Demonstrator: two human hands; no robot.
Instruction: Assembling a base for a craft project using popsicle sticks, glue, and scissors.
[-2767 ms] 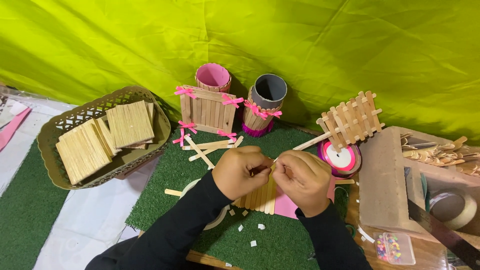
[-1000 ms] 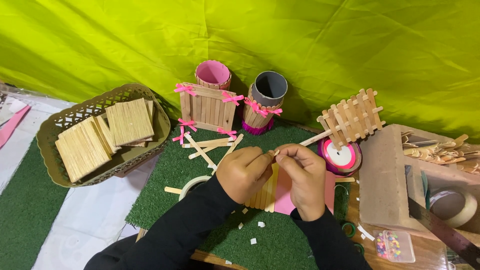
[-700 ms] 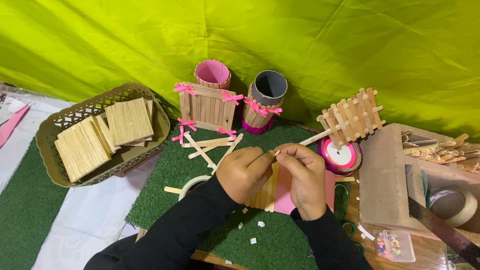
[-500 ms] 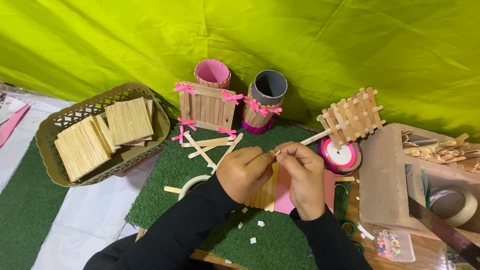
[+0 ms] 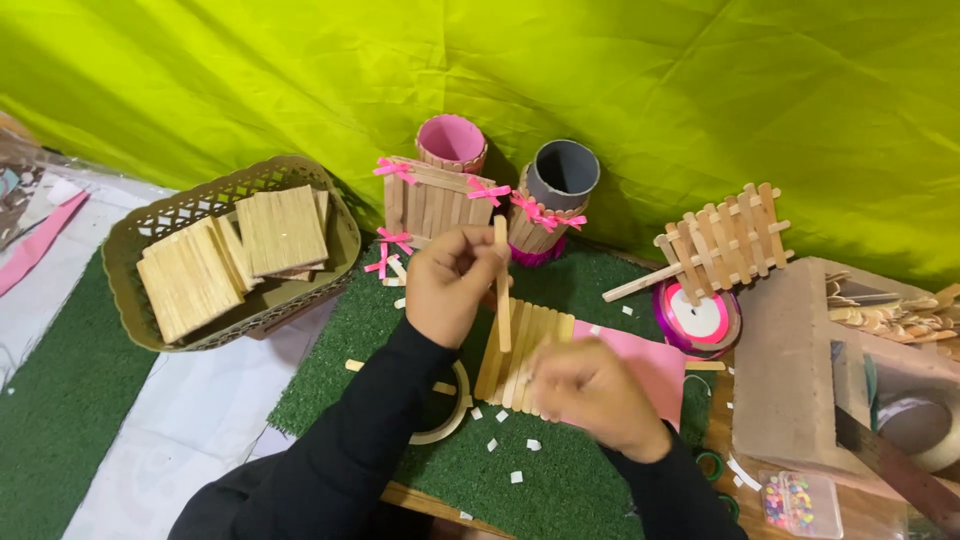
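My left hand (image 5: 452,283) pinches one wooden craft stick (image 5: 502,290) and holds it upright above a flat panel of glued sticks (image 5: 528,345). That panel lies on a pink sheet (image 5: 645,365) on the green turf mat (image 5: 560,470). My right hand (image 5: 590,392) is blurred, low over the panel's near edge, fingers curled; whether it holds anything I cannot tell. Both arms wear black sleeves.
A gold lattice basket (image 5: 160,320) of stick panels sits at left. Behind stand a stick box with pink bows (image 5: 432,195), a pink cup (image 5: 451,142), a grey cup (image 5: 558,180) and a stick fence (image 5: 725,240). Pink ribbon spool (image 5: 697,320), cardboard box (image 5: 800,370) and bead case (image 5: 790,500) lie right.
My hands have separated. The left hand lifted a single stick upright, and the right hand dropped toward the near edge of the panel, uncovering most of it.
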